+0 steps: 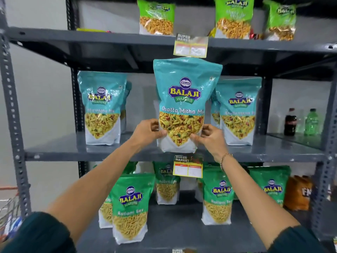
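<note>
A teal Balaji "Khatta Mitha Mix" snack bag point(184, 92) stands upright at the front edge of the middle shelf point(91, 152), in the middle of the view. My left hand point(148, 132) grips its lower left side, thumb on the front. My right hand point(209, 136) grips its lower right side, thumb on the front too. Whether the bag's base rests on the shelf or hangs just above it cannot be told. A bracelet sits on my right wrist.
More teal bags stand left point(102, 108) and right point(237, 110) on the same shelf. Green Ratlami Sev bags point(131, 207) fill the shelf below, lighter green bags point(156, 17) the top one. Two drink bottles point(300, 123) stand far right. Price tags point(187, 167) hang from shelf edges.
</note>
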